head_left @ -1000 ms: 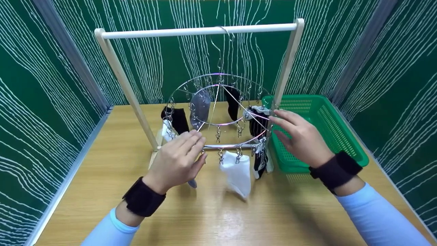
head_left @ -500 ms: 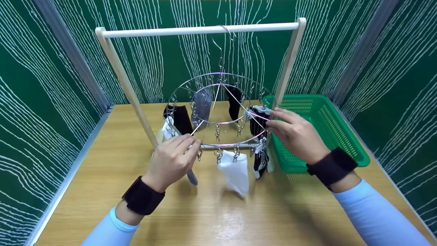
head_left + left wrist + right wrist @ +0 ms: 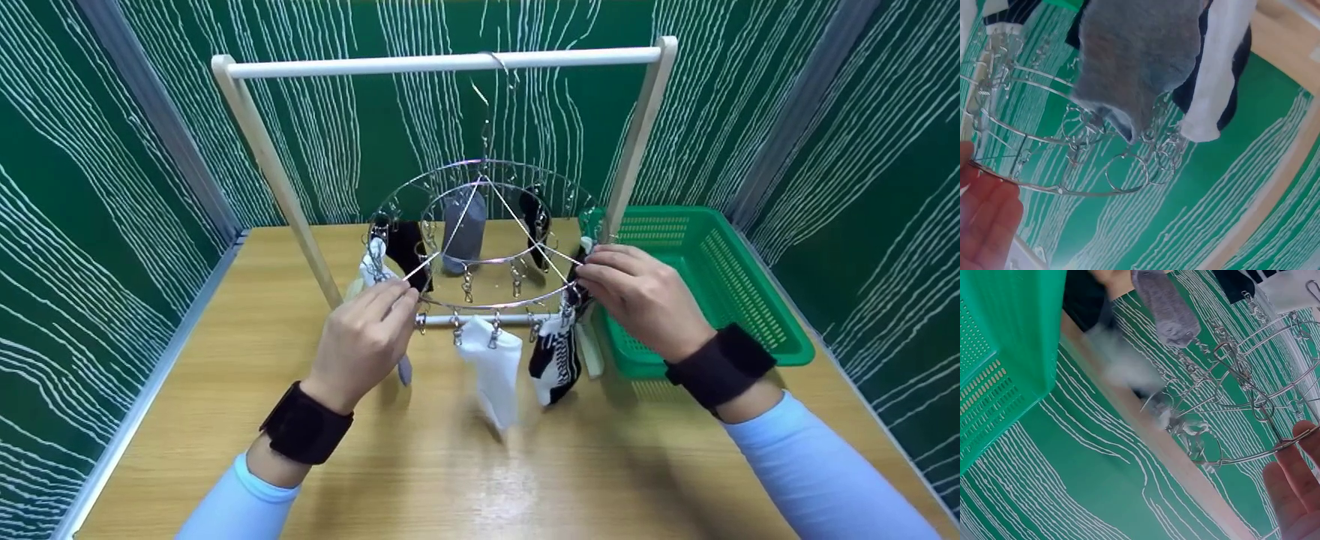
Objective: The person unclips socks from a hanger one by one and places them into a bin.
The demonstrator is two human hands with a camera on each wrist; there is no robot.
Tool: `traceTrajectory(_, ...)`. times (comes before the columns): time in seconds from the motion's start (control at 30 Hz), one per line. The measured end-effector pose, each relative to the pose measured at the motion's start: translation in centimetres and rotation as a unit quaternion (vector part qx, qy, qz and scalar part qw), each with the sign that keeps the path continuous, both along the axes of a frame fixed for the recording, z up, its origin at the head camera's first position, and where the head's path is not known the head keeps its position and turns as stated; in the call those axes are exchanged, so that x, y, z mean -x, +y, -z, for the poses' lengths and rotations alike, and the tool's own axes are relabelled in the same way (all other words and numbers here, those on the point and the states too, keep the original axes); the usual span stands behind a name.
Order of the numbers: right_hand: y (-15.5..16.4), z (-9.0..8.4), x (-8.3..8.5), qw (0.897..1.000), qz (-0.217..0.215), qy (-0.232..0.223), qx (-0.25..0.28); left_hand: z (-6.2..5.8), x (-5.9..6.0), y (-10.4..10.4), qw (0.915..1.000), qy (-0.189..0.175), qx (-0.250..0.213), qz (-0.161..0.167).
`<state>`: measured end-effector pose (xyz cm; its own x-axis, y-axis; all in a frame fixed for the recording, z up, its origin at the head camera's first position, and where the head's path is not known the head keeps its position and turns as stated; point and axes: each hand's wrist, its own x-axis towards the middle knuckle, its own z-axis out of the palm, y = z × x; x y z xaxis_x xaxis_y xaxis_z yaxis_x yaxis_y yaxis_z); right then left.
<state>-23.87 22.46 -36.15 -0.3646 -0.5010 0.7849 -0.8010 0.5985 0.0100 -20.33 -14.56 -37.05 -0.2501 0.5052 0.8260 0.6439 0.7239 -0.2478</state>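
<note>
A round metal clip hanger [image 3: 480,306] with two rings and cords hangs by its hook from a rack. My left hand [image 3: 364,337] pinches its outer ring at the front left, thumb above the wire in the left wrist view. At the front right, my right hand [image 3: 641,300] pinches the same ring between thumb and fingers. Clipped between the hands are a white sock [image 3: 491,367] and a black-and-white patterned sock [image 3: 555,364]. Toward the back hang a grey sock [image 3: 463,229] and a black sock [image 3: 534,217]. Another black sock [image 3: 409,247] is at the left.
The wooden rack's white top bar [image 3: 360,68] spans above the hanger. Behind its right post [image 3: 641,135] stands a green plastic basket [image 3: 739,277]. Green walls with white streaks enclose the wooden table [image 3: 225,352] on three sides.
The hanger has turned: its front socks swing left and its back socks shift right. My left hand has moved slightly left, while my right fingers have gone from spread to gripping the ring.
</note>
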Motion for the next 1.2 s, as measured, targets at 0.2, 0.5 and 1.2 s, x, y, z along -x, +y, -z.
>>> traceTrajectory(0.2, -0.8, -0.2, -0.3, 1.0, -0.001, -0.002, -0.002, 0.1, -0.8, 1.0, 0.9973, -0.001, -0.071, 0.017)
traceTrajectory(0.5, -1.3, -0.7, -0.5, 1.0, 0.008, -0.003, -0.014, 1.4, -2.3, 4.0, 0.9844, -0.028, -0.087, 0.151)
traceTrajectory(1.2, -1.4, -0.5, -0.6, 1.0, 0.018, -0.004, -0.021, 2.7, -1.3, 5.8, 0.889, -0.413, -0.154, 0.123)
